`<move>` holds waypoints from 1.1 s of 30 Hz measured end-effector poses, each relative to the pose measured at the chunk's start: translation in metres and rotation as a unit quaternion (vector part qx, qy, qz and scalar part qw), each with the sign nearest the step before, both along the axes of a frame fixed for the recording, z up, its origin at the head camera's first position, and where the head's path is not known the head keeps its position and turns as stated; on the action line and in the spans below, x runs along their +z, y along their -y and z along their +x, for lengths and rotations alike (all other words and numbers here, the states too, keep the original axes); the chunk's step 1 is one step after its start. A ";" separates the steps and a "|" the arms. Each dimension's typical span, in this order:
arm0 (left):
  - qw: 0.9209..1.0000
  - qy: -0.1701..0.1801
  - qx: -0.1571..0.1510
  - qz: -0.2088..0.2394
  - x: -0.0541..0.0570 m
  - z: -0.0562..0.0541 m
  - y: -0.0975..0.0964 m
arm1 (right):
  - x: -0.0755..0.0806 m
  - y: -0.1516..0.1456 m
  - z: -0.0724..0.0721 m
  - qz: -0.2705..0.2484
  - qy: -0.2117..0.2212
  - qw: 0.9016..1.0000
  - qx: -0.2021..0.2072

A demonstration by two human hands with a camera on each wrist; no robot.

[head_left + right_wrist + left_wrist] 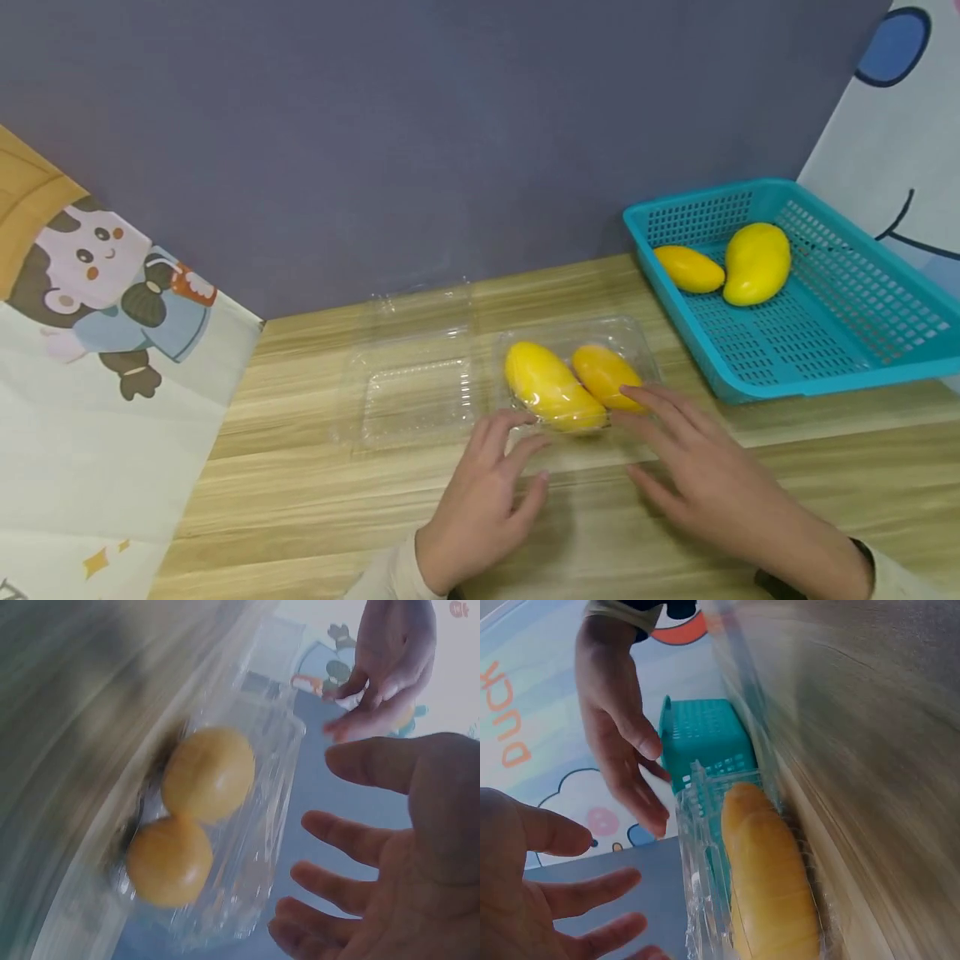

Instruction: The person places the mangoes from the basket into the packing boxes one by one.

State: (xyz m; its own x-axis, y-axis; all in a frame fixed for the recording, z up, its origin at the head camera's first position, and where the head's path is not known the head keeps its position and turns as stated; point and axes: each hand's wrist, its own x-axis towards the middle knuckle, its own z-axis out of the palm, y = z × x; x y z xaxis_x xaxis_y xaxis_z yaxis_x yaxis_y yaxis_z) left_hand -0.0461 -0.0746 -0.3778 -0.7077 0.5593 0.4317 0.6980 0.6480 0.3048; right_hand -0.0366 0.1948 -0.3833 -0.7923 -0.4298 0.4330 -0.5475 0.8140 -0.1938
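Note:
Two yellow mangoes, a larger one (551,383) and a smaller, more orange one (607,375), lie side by side in a clear plastic container (626,331) on the table. In the left wrist view, clear plastic walls stand around a mango (769,877). My left hand (487,496) is by the container's front left corner, fingers spread and slightly bent, holding nothing. Around the front right side is my right hand (697,467), its fingertips overlapping the smaller mango in the head view. The right wrist view shows these fingers loosely parted beside the container, with nothing in them.
Left of the mangoes lies more clear plastic packaging (416,400), with a ridged rectangular outline. A teal perforated basket (810,329) stands at the right, holding two more mangoes (757,265). A grey-blue wall (420,150) rises behind the table, with printed panels on both sides.

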 end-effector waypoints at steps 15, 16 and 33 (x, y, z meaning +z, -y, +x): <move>0.995 -0.038 0.021 -0.087 -0.017 -0.005 -0.013 | -0.014 0.012 -0.001 0.024 -0.023 0.999 0.012; 0.995 -0.040 0.026 -0.089 -0.017 -0.007 -0.013 | -0.015 0.012 -0.003 0.021 -0.032 0.999 0.013; 0.993 -0.086 0.069 -0.051 -0.019 -0.033 -0.020 | -0.014 0.011 -0.030 -0.001 -0.111 0.994 0.016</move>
State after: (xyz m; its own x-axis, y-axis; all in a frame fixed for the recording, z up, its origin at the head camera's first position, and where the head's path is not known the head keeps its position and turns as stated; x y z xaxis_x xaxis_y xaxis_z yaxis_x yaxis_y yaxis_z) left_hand -0.0788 -0.0549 -0.3969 -0.7013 0.5092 0.4990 0.6364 0.7625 0.1164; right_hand -0.0668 0.1837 -0.3975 -0.6629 -0.4525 0.5965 -0.6026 0.7953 -0.0664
